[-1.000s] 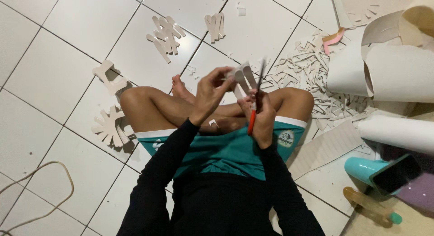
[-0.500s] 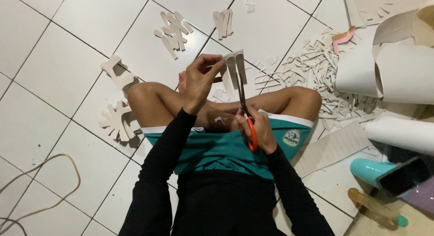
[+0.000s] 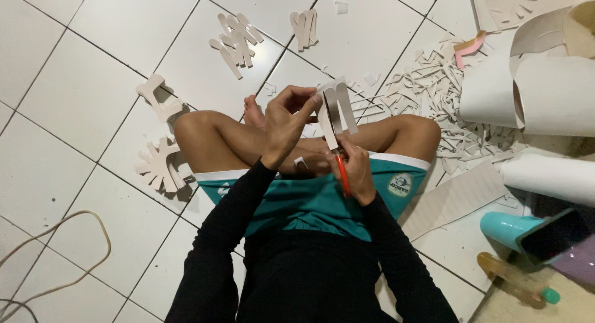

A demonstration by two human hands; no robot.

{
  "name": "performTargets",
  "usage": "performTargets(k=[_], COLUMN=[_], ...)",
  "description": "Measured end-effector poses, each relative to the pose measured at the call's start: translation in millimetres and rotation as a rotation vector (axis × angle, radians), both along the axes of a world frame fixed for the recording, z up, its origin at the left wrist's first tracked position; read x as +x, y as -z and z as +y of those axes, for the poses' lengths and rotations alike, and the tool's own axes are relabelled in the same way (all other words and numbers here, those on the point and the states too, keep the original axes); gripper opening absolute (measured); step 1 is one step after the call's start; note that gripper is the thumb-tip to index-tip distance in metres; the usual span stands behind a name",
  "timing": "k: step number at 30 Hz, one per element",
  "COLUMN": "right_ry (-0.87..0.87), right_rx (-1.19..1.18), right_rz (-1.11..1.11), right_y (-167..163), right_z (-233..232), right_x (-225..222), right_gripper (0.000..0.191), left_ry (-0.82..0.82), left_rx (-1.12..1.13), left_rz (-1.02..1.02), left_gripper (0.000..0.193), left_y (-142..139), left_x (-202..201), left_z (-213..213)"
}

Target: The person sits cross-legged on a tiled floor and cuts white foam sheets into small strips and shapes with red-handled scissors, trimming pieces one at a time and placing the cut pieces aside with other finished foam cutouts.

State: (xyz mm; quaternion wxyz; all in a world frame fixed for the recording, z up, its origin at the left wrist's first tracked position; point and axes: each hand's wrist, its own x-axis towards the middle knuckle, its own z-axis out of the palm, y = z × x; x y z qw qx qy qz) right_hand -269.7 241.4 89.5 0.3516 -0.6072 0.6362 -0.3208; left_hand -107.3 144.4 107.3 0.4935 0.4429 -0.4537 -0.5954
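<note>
At centre frame, your left hand [image 3: 286, 122] pinches a white paper cutout [image 3: 334, 109] — your right hand [image 3: 354, 171] grips orange-handled scissors [image 3: 341, 168] beneath it. White paper rolls [image 3: 533, 94] lie upper right — a round badge [image 3: 400, 185] marks your teal shorts [image 3: 310, 199].

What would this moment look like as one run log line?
left hand: pinching white cut-out paper shape | right hand: grip closed on orange-handled scissors, blades at shape's lower edge | floor: white paper offcuts

Matt card, glossy tile

Stiff matt card cutout [image 3: 334, 109], orange plastic scissor handles [image 3: 343, 174], smooth glossy floor tiles [image 3: 74, 94]; matt paper rolls [image 3: 545, 94] at two o'clock.
</note>
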Motion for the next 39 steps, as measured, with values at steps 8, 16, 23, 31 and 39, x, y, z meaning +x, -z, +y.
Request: performTargets(k=[8,16,23,31,39], right_ry=[0.032,0.146,-0.014,0.033,0.084], right_rx=[-0.191,-0.058,-0.135,-0.102,0.009], right_rz=[-0.175,-0.132,-0.189,-0.161,-0.229], right_y=[5,15,-11,-14,-11], right_z=[3,0,-8,-10,-4], right_x=[3,-6,-5,-3,-4], right_gripper=[0.029,0.035,0.051,0.050,0.043], left_ry=[0.095,0.179,0.103,0.183,0.252], left_rx=[0.017,0.021,-0.022,-0.056,0.093], left_rz=[-0.030,-0.031,0.028,-0.092,0.208], left_gripper=[0.025,0.034,0.029,0.027,0.037], left_y=[-5,-3,-6,-11,15], left_x=[-2,9,4,6,15], left_z=[12,2,10,13,-1])
